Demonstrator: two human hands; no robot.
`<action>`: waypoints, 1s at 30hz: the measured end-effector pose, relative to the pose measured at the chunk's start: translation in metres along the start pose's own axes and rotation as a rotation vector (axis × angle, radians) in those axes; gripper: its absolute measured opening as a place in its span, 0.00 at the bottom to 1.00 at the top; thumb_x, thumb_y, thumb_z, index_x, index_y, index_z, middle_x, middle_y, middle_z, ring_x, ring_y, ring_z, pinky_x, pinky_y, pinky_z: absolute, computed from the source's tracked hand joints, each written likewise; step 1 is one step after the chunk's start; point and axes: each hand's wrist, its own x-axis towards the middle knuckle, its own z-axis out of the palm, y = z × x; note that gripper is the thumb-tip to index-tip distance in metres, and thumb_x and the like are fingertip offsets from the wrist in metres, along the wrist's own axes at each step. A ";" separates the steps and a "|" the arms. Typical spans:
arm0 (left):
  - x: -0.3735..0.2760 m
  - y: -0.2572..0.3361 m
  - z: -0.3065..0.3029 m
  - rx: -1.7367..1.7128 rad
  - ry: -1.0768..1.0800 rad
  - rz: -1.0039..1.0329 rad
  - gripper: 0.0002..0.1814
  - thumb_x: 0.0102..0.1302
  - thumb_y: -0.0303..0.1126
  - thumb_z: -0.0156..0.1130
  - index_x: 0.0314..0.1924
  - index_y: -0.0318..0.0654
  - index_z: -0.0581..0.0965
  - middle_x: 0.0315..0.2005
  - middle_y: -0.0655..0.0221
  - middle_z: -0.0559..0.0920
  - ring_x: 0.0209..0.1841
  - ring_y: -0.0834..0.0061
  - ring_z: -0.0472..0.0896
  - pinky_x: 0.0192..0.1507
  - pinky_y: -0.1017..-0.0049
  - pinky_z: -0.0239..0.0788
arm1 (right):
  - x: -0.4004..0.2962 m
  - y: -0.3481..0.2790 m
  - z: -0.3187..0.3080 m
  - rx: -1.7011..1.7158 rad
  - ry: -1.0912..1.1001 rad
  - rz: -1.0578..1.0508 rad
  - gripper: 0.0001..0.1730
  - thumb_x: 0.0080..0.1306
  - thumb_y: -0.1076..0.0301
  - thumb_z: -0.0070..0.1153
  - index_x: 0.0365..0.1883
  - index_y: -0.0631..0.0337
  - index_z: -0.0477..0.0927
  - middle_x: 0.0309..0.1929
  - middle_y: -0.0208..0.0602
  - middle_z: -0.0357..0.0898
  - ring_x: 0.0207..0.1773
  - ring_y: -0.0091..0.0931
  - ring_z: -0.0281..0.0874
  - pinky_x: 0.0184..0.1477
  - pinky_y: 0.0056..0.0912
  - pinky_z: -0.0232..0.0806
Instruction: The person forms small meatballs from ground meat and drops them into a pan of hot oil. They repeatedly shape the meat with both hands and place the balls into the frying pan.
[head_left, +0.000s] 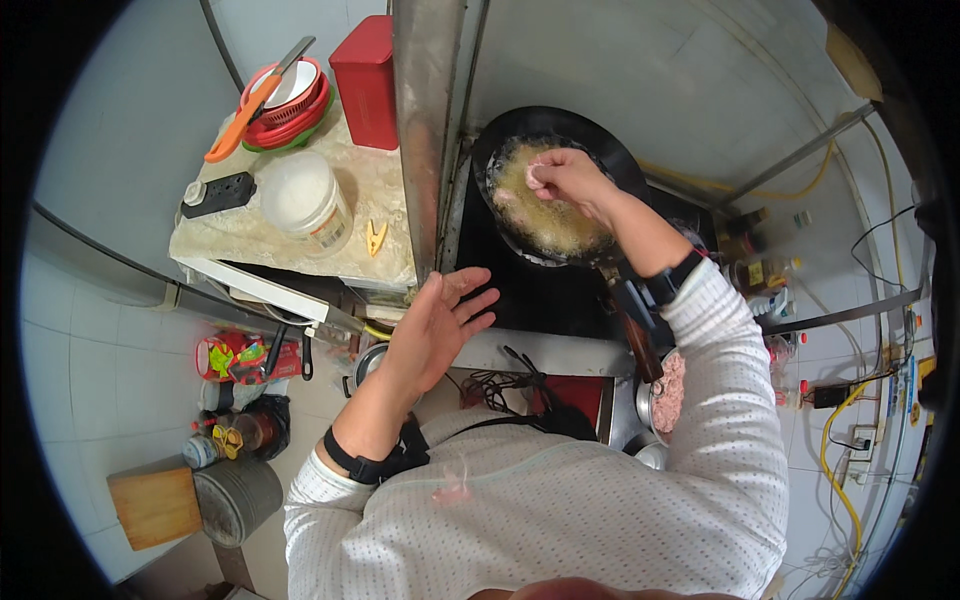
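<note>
My right hand (566, 180) is over a black wok (630, 161) of bubbling oil (559, 221), with a small lump of pale pink raw meat (535, 176) between its fingertips. A few pinkish pieces lie in the oil near the wok's left side. The wok stands on a black stovetop (525, 300), and its wooden handle (639, 341) points toward me. My left hand (450, 315) is raised at the stove's front left edge, fingers apart, holding nothing. Pink minced meat (667, 394) fills a metal bowl beside my right arm, which partly hides it.
A metal post (424, 135) separates the stove from a side counter (285, 255). That counter holds a white plastic tub (304, 199), a yellow clip (376, 238), a power strip (225, 195), a red container (367, 82) and stacked baskets (281, 124) topped by an orange-handled knife (244, 124). Bottles (757, 274) stand right.
</note>
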 end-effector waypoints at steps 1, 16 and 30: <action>-0.001 0.000 -0.002 0.013 -0.007 -0.003 0.32 0.75 0.56 0.38 0.63 0.37 0.67 0.65 0.60 0.66 0.66 0.58 0.66 0.65 0.59 0.56 | 0.016 0.003 0.000 -0.010 -0.004 0.010 0.15 0.67 0.76 0.53 0.52 0.71 0.75 0.38 0.36 0.79 0.36 0.23 0.78 0.37 0.22 0.74; -0.027 0.010 -0.024 -0.014 -0.059 -0.022 0.29 0.75 0.54 0.40 0.58 0.39 0.72 0.62 0.60 0.72 0.63 0.59 0.70 0.64 0.61 0.62 | -0.057 -0.002 -0.009 -0.243 0.284 -0.336 0.15 0.66 0.70 0.54 0.50 0.64 0.77 0.40 0.33 0.79 0.39 0.22 0.76 0.42 0.26 0.71; -0.073 0.001 -0.052 -0.047 -0.174 -0.271 0.26 0.75 0.52 0.42 0.54 0.37 0.75 0.57 0.59 0.76 0.60 0.61 0.73 0.60 0.62 0.66 | -0.275 0.105 -0.028 -1.091 0.487 0.478 0.47 0.66 0.26 0.33 0.43 0.65 0.83 0.47 0.56 0.80 0.55 0.50 0.75 0.58 0.47 0.66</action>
